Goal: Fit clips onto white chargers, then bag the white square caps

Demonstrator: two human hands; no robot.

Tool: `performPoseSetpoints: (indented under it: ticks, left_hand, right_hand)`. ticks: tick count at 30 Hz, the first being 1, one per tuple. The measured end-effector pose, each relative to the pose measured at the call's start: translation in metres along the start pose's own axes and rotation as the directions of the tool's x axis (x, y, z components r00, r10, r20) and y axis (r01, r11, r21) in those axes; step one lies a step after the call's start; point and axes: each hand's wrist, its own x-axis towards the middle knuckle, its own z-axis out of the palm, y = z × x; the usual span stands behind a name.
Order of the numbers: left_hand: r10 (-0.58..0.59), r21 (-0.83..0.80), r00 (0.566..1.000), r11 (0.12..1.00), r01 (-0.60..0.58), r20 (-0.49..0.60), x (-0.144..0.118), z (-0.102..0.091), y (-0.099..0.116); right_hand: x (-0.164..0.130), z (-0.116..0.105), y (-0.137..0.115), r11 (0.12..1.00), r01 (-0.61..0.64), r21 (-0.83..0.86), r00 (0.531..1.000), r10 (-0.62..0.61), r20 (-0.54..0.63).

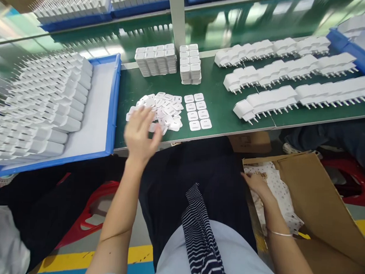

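My left hand [142, 131] is over the left edge of a loose heap of small white plastic covers [168, 108] on the green bench. Its thumb and fingers are apart, slightly blurred, with nothing visible between them. Right of the heap, several matching covers [197, 113] lie flat in two columns. My right hand [255, 183] is low, by the near side of an open cardboard box [315, 189]. One finger stretches toward my lap, and the others are partly hidden. White patterned bags or sheets [276, 184] lie inside the box, beside that hand.
White plug adapter housings fill a blue tray [113, 106] at left. Stacked covers [157, 60] and a second stack [190, 65] stand at the back. Rows of white plug adapters [267, 102] line the right side. A person's dark-clothed leg [48, 204] is at left, beside a red stool [86, 217].
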Motion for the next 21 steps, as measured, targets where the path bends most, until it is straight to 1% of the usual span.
performPoseSetpoints:
  ticks: [1,2,3,4,5,6,7,8,9,10,11,12,13,15,16,17,18,20,21]
  left_hand:
    - [0.081,-0.057,0.994,0.995,-0.077,0.069,0.001,0.008,0.013]
    - [0.179,-0.121,0.972,0.979,-0.162,0.152,0.001,0.017,0.026]
    - [0.255,-0.174,0.944,0.960,-0.220,0.211,0.000,0.026,0.039]
    - [0.305,-0.211,0.921,0.943,-0.257,0.243,-0.003,0.035,0.051]
    - [0.339,-0.236,0.905,0.930,-0.281,0.256,-0.007,0.041,0.061]
    - [0.362,-0.255,0.897,0.920,-0.299,0.254,-0.013,0.045,0.069]
    - [0.383,-0.272,0.891,0.909,-0.316,0.243,-0.021,0.047,0.074]
    - [0.404,-0.294,0.885,0.896,-0.333,0.229,-0.030,0.045,0.078]
    - [0.426,-0.322,0.879,0.881,-0.347,0.216,-0.041,0.041,0.081]
    - [0.448,-0.357,0.871,0.862,-0.360,0.204,-0.053,0.036,0.084]
    - [0.467,-0.394,0.862,0.843,-0.367,0.196,-0.066,0.028,0.087]
    - [0.487,-0.427,0.852,0.824,-0.374,0.193,-0.077,0.020,0.090]
    - [0.507,-0.454,0.840,0.805,-0.382,0.192,-0.087,0.012,0.094]
    - [0.542,-0.494,0.820,0.772,-0.400,0.182,-0.100,-0.002,0.101]
    - [0.541,-0.503,0.822,0.768,-0.396,0.179,-0.101,-0.006,0.104]
    - [0.513,-0.499,0.839,0.783,-0.371,0.182,-0.100,-0.009,0.106]
    - [0.459,-0.481,0.867,0.815,-0.323,0.196,-0.097,-0.011,0.107]
    - [0.289,-0.413,0.924,0.895,-0.169,0.249,-0.086,-0.008,0.103]
    - [0.200,-0.381,0.938,0.921,-0.081,0.284,-0.081,-0.005,0.099]
  right_hand:
    - [0.007,-0.001,-0.014,0.999,0.027,0.037,0.999,-0.028,0.024]
    - [0.013,-0.002,-0.030,0.993,0.067,0.095,0.997,-0.071,0.041]
    - [0.015,-0.002,-0.048,0.979,0.113,0.169,0.991,-0.122,0.048]
    - [0.015,-0.003,-0.068,0.948,0.161,0.273,0.982,-0.183,0.055]
    - [0.013,-0.004,-0.087,0.861,0.192,0.470,0.967,-0.248,0.060]
    - [0.009,-0.003,-0.104,0.751,0.192,0.632,0.951,-0.302,0.071]
    - [0.003,-0.003,-0.119,0.629,0.158,0.761,0.936,-0.342,0.088]
    - [-0.003,-0.001,-0.131,0.502,0.095,0.859,0.923,-0.368,0.113]
    - [-0.009,0.001,-0.140,0.405,0.023,0.914,0.911,-0.385,0.148]
    - [-0.014,0.003,-0.145,0.337,-0.049,0.940,0.901,-0.391,0.187]
    - [-0.019,0.006,-0.147,0.301,-0.111,0.947,0.893,-0.389,0.228]
    - [-0.023,0.010,-0.147,0.298,-0.159,0.941,0.885,-0.380,0.270]
    - [-0.026,0.013,-0.146,0.315,-0.192,0.929,0.880,-0.364,0.305]
    - [-0.031,0.021,-0.143,0.369,-0.222,0.902,0.876,-0.330,0.351]
    - [-0.033,0.024,-0.141,0.390,-0.218,0.895,0.878,-0.322,0.354]
    - [-0.035,0.027,-0.140,0.401,-0.202,0.894,0.883,-0.320,0.343]
    - [-0.037,0.030,-0.140,0.406,-0.184,0.895,0.885,-0.327,0.330]
    - [-0.041,0.035,-0.140,0.412,-0.157,0.898,0.875,-0.363,0.319]
    - [-0.042,0.037,-0.140,0.418,-0.155,0.895,0.862,-0.385,0.329]
